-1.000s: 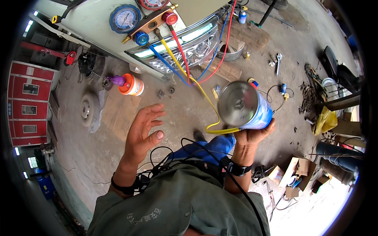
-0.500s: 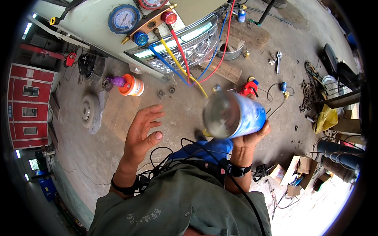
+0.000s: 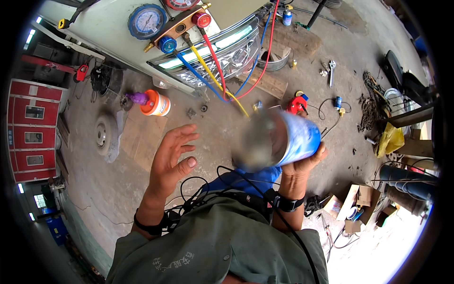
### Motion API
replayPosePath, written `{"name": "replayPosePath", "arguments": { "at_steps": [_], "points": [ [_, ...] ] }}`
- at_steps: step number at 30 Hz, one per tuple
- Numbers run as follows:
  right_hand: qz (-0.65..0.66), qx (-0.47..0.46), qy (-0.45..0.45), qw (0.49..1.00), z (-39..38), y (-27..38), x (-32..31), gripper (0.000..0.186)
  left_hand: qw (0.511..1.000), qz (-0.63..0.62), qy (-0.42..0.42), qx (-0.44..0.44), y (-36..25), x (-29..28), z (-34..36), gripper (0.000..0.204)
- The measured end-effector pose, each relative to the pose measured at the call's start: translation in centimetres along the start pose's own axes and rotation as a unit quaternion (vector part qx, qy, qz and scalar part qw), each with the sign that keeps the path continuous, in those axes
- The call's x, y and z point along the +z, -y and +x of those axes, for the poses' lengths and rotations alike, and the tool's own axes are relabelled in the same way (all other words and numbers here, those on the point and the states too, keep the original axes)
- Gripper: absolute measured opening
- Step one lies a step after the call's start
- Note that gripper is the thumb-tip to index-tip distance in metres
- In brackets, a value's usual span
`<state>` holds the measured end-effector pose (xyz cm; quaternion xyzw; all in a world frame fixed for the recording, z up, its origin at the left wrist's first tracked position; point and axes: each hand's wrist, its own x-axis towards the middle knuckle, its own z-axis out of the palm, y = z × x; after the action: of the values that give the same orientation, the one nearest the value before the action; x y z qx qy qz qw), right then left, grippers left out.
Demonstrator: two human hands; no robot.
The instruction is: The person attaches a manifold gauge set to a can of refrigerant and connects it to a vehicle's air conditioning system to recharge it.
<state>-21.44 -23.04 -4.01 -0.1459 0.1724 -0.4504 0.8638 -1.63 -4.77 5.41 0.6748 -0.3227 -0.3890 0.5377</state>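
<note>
My right hand (image 3: 308, 163) is wrapped round a blue and white metal can (image 3: 302, 137), held tilted in front of my body. The can's left end is smeared into a grey blur, so its details cannot be made out. Left of the can, my left hand (image 3: 176, 156) hovers in the air with its fingers apart, touching nothing. Beyond both hands, a gauge manifold (image 3: 181, 29) with a blue gauge (image 3: 147, 22) and a red valve knob (image 3: 202, 20) is at the vehicle's front. Blue, yellow and red hoses (image 3: 211, 61) hang from it over the headlight.
An orange and white tub (image 3: 156, 103) holding something purple stands on the floor to the left, near a wheel rim (image 3: 103, 135). A red tool (image 3: 297, 105) lies beyond the can. Farther right are an adjustable wrench (image 3: 332, 73), chains (image 3: 366, 106) and open cardboard boxes (image 3: 350, 203).
The can has shifted slightly right in my right hand's grip, and its left end is more blurred. My left hand has hardly moved. The whole scene has slid slightly left.
</note>
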Motion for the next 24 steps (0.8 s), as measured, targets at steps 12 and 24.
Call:
{"name": "replayPosePath", "arguments": {
  "at_steps": [12, 24],
  "points": [
    [-0.012, -0.007, -0.007, 1.0, 0.6, 0.0, -1.2, 0.096, 1.0, 0.0, 0.001, 0.001, -0.3, 0.2, 0.2, 0.074],
    [-0.058, 0.027, 0.053, 0.997, -0.5, -0.5, -1.8, 0.095, 1.0, -0.001, -0.005, -0.005, -0.1, -0.4, 0.0, 0.072]
  ]
}}
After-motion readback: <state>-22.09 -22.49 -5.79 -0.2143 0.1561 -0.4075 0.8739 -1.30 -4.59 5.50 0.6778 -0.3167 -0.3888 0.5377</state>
